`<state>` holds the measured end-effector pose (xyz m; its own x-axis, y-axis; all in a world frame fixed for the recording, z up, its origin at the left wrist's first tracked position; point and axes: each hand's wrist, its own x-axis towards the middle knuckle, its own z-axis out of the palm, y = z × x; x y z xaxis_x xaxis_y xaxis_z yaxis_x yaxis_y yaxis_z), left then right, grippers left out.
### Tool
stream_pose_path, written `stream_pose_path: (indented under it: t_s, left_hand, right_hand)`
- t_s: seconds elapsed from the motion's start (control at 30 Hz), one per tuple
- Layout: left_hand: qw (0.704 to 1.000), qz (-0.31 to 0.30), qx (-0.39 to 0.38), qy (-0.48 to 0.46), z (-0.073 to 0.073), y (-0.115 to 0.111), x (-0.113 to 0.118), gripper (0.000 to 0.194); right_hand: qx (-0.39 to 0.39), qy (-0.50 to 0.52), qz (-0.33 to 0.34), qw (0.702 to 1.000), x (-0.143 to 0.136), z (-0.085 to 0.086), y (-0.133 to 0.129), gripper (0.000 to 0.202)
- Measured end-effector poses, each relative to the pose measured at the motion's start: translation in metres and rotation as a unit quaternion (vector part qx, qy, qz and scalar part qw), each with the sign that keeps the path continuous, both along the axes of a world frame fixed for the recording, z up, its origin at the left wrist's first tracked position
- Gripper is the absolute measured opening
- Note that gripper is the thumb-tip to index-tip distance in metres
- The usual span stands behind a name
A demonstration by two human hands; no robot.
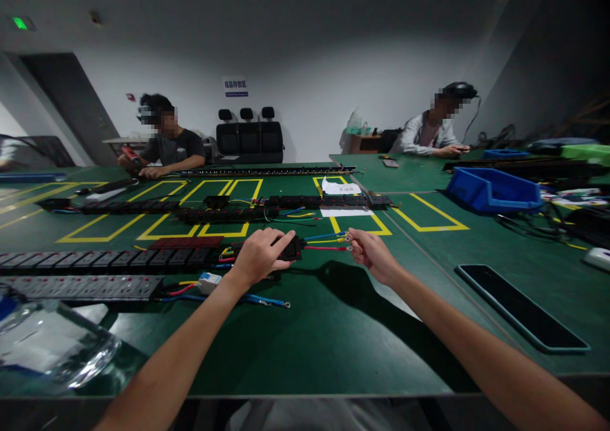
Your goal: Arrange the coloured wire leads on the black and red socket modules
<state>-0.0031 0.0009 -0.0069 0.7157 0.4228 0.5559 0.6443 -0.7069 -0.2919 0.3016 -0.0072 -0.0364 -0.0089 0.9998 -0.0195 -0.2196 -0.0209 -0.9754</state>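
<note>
My left hand point(260, 253) is closed around a small black socket module point(291, 249) at the middle of the table. Blue, yellow-green and red wires run out of its right side, each tipped with a ring terminal. At their ends my right hand point(374, 253) pinches the blue wire point(324, 236) near its terminal; the red wire point(326, 248) ends beside the fingers. Left of my left hand lies a long black socket strip point(109, 259) with a dark red piece point(185, 243) behind it. Nearer me is a grey socket strip point(81, 288) with a white-and-blue part point(208, 282) on its wires.
A clear plastic bottle point(57, 348) lies at the near left, and a phone point(521, 307) at the right. Beyond stand a blue bin point(493, 191) and more black strips point(328, 201) on the green table point(295, 355). Two people point(174, 142) sit across the table.
</note>
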Motion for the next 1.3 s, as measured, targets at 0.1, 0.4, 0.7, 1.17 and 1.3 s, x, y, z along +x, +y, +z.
stream_pose_path:
  t_s: [0.1,0.4,0.7,1.17,1.3]
  left_hand:
    - [1.0,0.002,0.0,0.0,-0.0007,0.0006,-0.0004,0.06]
    - [1.0,0.005,-0.004,0.0,-0.0003,0.0002,-0.0008,0.06]
    - [1.0,0.003,-0.019,0.0,-0.0014,0.0018,-0.0015,0.059]
    - [1.0,0.002,-0.018,0.0,-0.0005,0.0011,-0.0016,0.058]
    - [1.0,0.002,-0.018,0.001,-0.0003,0.0011,-0.0017,0.057]
  right_hand:
    - [0.003,0.003,0.001,1.0,0.0,-0.0003,-0.0001,0.041]
    - [0.013,-0.007,0.019,1.0,0.0001,0.0027,-0.0026,0.029]
    - [0.004,-0.001,0.038,0.999,0.0043,-0.0035,0.0014,0.036]
    - [-0.026,-0.018,0.059,0.998,0.0056,-0.004,0.0022,0.035]
    - [-0.033,-0.016,0.058,0.998,0.0047,-0.0014,0.0003,0.031]
